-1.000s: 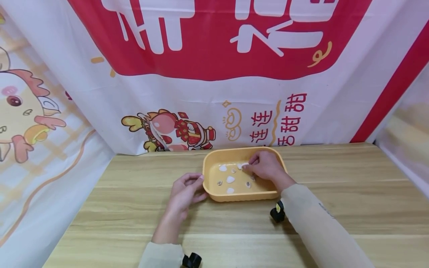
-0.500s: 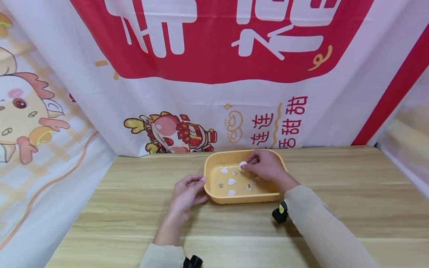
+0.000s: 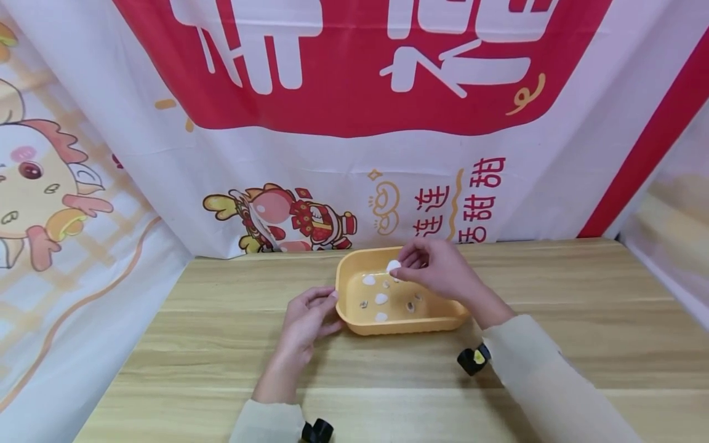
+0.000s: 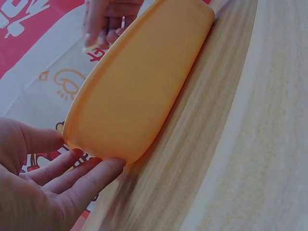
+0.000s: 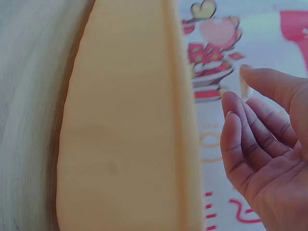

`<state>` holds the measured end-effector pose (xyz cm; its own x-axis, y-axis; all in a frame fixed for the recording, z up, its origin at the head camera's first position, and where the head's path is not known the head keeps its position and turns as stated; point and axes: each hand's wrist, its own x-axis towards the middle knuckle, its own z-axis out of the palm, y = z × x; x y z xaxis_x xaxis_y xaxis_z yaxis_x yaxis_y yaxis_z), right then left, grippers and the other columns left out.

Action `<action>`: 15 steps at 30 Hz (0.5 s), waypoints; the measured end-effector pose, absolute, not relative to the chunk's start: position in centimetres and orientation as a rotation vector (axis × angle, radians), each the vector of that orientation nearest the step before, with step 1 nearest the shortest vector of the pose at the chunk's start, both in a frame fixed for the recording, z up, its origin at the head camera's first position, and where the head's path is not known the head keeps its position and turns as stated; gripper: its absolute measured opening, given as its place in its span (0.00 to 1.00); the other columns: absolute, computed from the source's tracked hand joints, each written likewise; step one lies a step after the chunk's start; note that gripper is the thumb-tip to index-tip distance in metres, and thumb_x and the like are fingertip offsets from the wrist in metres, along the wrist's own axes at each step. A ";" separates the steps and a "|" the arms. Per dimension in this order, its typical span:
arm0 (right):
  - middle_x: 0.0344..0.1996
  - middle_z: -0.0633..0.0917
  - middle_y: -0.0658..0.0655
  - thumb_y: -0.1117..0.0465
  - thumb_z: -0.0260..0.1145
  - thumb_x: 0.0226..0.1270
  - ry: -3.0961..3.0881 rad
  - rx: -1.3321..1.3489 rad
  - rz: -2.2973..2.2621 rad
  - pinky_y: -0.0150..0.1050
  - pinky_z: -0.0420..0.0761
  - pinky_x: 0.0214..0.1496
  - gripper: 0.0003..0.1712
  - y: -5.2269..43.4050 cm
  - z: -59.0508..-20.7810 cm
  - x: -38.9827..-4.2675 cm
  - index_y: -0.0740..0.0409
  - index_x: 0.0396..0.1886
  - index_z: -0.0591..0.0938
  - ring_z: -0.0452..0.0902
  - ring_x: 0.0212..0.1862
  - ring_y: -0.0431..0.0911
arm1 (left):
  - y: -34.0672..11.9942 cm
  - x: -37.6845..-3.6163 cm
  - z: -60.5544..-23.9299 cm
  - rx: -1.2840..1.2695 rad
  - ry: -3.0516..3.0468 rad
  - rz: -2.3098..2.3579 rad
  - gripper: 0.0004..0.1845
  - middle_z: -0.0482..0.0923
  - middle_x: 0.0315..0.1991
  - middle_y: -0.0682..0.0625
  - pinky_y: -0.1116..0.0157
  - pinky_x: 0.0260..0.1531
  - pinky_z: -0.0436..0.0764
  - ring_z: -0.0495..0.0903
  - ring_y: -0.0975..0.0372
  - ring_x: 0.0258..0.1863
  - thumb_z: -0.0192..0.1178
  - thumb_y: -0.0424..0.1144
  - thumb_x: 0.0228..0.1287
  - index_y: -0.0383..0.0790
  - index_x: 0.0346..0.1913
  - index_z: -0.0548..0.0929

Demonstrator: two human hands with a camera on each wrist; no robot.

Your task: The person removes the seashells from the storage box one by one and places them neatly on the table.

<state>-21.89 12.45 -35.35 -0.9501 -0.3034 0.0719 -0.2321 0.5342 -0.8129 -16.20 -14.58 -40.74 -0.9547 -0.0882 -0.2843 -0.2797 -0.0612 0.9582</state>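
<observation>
A yellow plastic tray (image 3: 407, 327) stands on the table in the head view. My left hand (image 3: 306, 321) is at its left end, thumb tip at the rim and nearly straight fingers against the outer wall, as the left wrist view shows. Above the back half of the tray, my right hand (image 3: 437, 269) pinches a white seashell (image 3: 393, 266) between thumb and fingers. That seashell (image 5: 246, 87) appears edge-on in the right wrist view. On the tray floor lie white seashells (image 3: 381, 299) and small brownish shells (image 3: 410, 307), spread apart; the right hand may hide others.
The wooden table (image 3: 221, 344) reaches back to a printed red and white cloth (image 3: 310, 154) hanging close behind the tray. Another patterned cloth (image 3: 50, 184) hangs on the left. Black wrist cameras (image 3: 473, 360) sit at both sleeves.
My right hand has lifted the white seashell from the tray floor and moved slightly up and toward the right. The left hand stays at the tray's left end.
</observation>
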 end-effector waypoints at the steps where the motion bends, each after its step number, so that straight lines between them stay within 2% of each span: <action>1: 0.40 0.90 0.52 0.55 0.81 0.66 2.684 -0.492 -1.401 0.39 0.89 0.46 0.13 12.4 -35.1 -21.4 0.52 0.45 0.87 0.84 0.42 0.46 | -14.6 -16.3 -40.8 -0.409 2.054 2.158 0.18 0.82 0.67 0.34 0.53 0.55 0.93 0.86 0.45 0.62 0.62 0.35 0.79 0.34 0.66 0.81; 9: 0.35 0.89 0.49 0.58 0.84 0.62 2.663 -0.664 -1.476 0.33 0.89 0.38 0.12 11.7 -34.4 -17.8 0.50 0.40 0.88 0.85 0.38 0.45 | -14.6 -16.3 -40.8 -0.393 2.052 2.158 0.18 0.81 0.67 0.33 0.52 0.55 0.93 0.87 0.47 0.60 0.62 0.36 0.80 0.33 0.66 0.80; 12: 0.33 0.89 0.49 0.59 0.85 0.61 2.641 -0.682 -1.492 0.33 0.89 0.37 0.12 11.4 -34.6 -16.6 0.51 0.39 0.88 0.85 0.37 0.45 | -14.6 -16.3 -40.7 -0.401 2.052 2.159 0.18 0.82 0.67 0.33 0.52 0.56 0.93 0.87 0.49 0.59 0.63 0.36 0.80 0.33 0.65 0.81; 15: 0.33 0.89 0.47 0.58 0.84 0.61 2.629 -0.661 -1.489 0.33 0.88 0.37 0.12 11.1 -35.1 -15.6 0.51 0.39 0.88 0.84 0.37 0.44 | -14.6 -16.2 -40.7 -0.390 2.058 2.158 0.19 0.81 0.68 0.32 0.51 0.56 0.93 0.87 0.48 0.60 0.62 0.37 0.80 0.32 0.66 0.80</action>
<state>-15.60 11.08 -35.08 -0.9076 -0.3867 0.1637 -0.3392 0.4454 -0.8286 -16.19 -14.63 -40.67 -0.9576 -0.0810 -0.2763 -0.2722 -0.0587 0.9605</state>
